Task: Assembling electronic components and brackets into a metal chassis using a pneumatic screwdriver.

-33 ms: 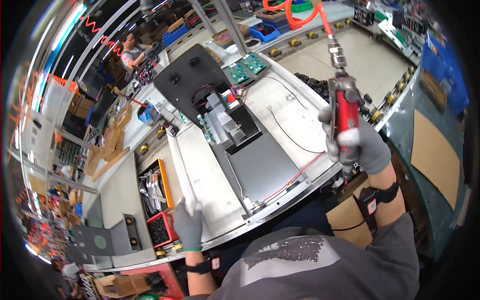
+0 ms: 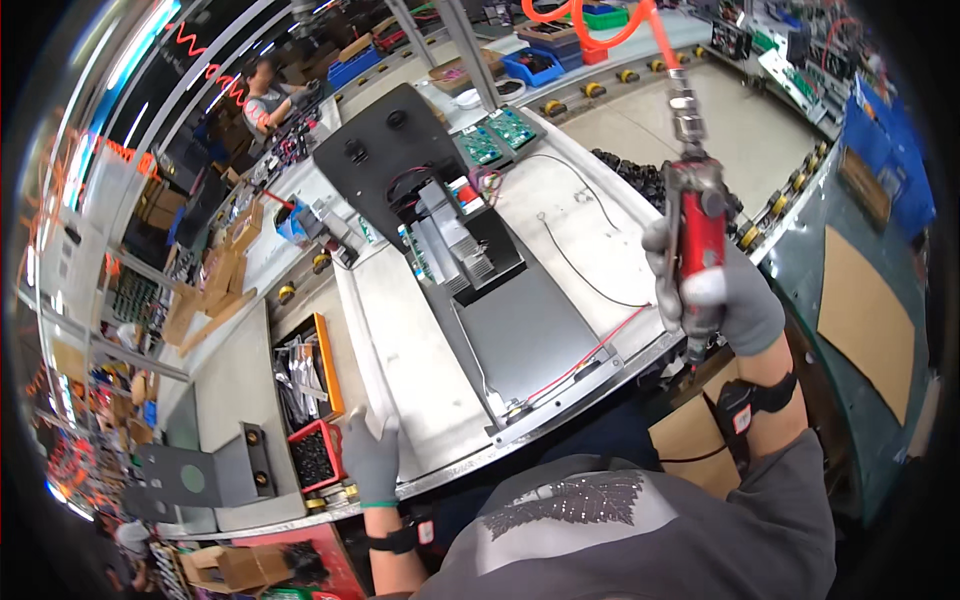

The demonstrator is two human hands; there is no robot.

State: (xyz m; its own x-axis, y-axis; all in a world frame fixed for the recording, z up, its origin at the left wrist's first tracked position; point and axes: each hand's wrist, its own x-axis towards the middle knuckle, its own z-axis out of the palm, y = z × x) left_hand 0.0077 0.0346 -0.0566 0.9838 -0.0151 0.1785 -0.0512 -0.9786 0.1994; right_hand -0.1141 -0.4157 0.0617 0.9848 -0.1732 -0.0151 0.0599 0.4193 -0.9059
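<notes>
My right hand (image 2: pixel 738 300), in a grey glove, is wrapped round a red pneumatic screwdriver (image 2: pixel 703 235). The tool points down beyond the bench's right front edge, and a coiled orange air hose (image 2: pixel 662 45) runs up from it. At the front left, my gloved left hand (image 2: pixel 372 462) is beside a red bin of small black parts (image 2: pixel 335 455). Its fingers are apart, with nothing visible in them. Between my hands lies a dark metal chassis (image 2: pixel 530 330) bearing silver heat sinks (image 2: pixel 455 250), wires and a raised black panel (image 2: pixel 375 150). A red wire (image 2: pixel 585 358) crosses its front end.
Green circuit boards (image 2: pixel 500 135) sit behind the chassis. An orange-edged tray (image 2: pixel 328 365) holds silvery packets, near a bent grey metal plate (image 2: pixel 205 475). Cardboard (image 2: pixel 870 320) lies at right. A co-worker (image 2: pixel 265 105) stands far left; roller tracks (image 2: pixel 590 90) flank the bench.
My left hand has shifted slightly left, closer to the red bin. The screwdriver's upper end has tipped a little to the right in my right hand.
</notes>
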